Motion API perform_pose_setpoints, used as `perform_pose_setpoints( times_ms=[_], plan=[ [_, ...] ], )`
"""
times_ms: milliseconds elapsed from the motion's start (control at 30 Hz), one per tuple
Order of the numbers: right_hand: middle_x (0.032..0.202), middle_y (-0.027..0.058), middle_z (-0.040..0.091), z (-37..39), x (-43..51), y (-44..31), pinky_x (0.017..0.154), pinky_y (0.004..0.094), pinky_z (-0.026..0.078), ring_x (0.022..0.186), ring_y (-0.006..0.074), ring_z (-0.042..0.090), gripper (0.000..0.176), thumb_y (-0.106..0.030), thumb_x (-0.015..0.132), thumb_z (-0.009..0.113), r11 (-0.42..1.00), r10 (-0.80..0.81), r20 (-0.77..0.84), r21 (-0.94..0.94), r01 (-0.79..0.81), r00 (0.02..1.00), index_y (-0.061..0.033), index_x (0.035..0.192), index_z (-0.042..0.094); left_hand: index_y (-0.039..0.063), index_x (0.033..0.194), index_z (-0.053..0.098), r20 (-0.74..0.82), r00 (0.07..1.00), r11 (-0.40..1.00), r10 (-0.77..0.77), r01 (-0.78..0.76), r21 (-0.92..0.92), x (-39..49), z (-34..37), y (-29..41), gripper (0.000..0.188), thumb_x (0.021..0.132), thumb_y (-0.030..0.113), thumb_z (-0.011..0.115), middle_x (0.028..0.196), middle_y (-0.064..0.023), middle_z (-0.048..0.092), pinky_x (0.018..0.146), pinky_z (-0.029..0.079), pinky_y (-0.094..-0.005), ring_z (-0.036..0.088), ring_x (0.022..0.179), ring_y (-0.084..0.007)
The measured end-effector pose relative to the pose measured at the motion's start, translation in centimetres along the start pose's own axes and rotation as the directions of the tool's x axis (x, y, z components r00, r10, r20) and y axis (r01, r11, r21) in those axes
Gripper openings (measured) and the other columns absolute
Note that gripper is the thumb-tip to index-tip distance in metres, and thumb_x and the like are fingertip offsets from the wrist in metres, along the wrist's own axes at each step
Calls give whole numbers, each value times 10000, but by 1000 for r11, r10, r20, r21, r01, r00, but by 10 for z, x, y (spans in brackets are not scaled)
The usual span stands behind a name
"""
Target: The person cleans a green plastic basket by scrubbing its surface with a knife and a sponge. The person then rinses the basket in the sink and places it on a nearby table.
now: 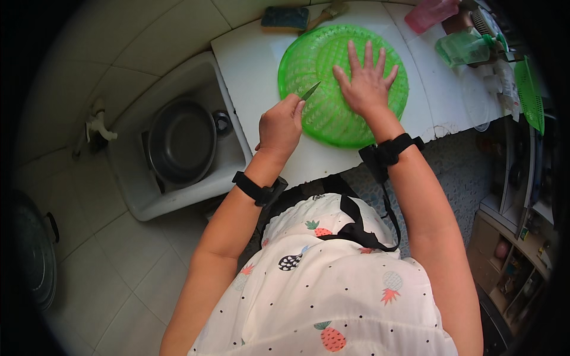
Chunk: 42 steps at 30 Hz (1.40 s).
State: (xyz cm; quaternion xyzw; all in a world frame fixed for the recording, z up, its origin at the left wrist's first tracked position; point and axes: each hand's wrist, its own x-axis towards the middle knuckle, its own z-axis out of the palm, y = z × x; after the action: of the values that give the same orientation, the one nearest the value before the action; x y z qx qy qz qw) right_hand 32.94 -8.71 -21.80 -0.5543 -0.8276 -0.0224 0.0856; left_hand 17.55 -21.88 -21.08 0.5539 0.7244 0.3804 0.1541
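A green plastic basket [329,120] with a perforated pattern lies upside down on the white counter. My left hand [280,127] is closed around the handle of a small knife [311,91], whose blade points up and to the right over the basket's left part. The handle is hidden in my fist. My right hand [366,86] rests flat on the basket's right part, fingers spread, holding nothing.
Left of the counter is a sink [227,171] with a dark metal basin [181,140] inside, beside a tap [101,127]. A sponge [285,18] and a brush [327,13] lie behind the basket. A green bottle [465,48] and a pink container [429,15] are at the right.
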Motion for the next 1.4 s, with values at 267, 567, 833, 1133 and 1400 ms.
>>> perform_pose_setpoints(
  times_ms=[267,567,833,1133,1400],
  plan=[
    [1570,121,148,1,2,2,1075,664,-40,1438,398,46,691,-597,918,371,1000,14,47,25,-15,999,-264,1504,219,60,820,586,157,985,986,67,-90,144,-6,-20,17,130,883,170,615,686,-139,585,538,457,-411,588,610,-342],
    [1575,119,126,-1,3,0,1071,670,-45,1439,402,36,700,-606,918,356,1000,25,87,-5,-24,996,-266,1509,200,55,785,591,395,898,850,193,-354,389,4,-53,19,82,836,118,601,673,-142,605,554,482,-435,605,626,-350],
    [1572,121,141,1,3,1,1070,672,-33,1437,405,45,692,-602,920,353,1000,13,66,-17,-12,998,-262,1507,213,34,797,601,358,929,957,-93,-15,289,-1,-58,24,226,910,226,561,643,-173,594,588,479,-465,598,637,-385],
    [1571,116,148,4,2,1,1070,671,-31,1437,399,53,692,-610,918,353,1000,11,39,-20,-10,999,-267,1504,218,33,782,623,379,921,959,-87,-25,282,9,-43,26,251,904,246,572,688,-191,617,618,477,-480,601,659,-394],
    [1570,111,155,4,1,0,1076,669,-20,1436,402,58,685,-605,920,356,999,16,49,-46,-14,999,-279,1505,213,29,780,603,324,924,959,-200,117,260,-39,-43,-4,277,917,266,561,677,-200,595,595,457,-487,582,657,-409]
  ],
)
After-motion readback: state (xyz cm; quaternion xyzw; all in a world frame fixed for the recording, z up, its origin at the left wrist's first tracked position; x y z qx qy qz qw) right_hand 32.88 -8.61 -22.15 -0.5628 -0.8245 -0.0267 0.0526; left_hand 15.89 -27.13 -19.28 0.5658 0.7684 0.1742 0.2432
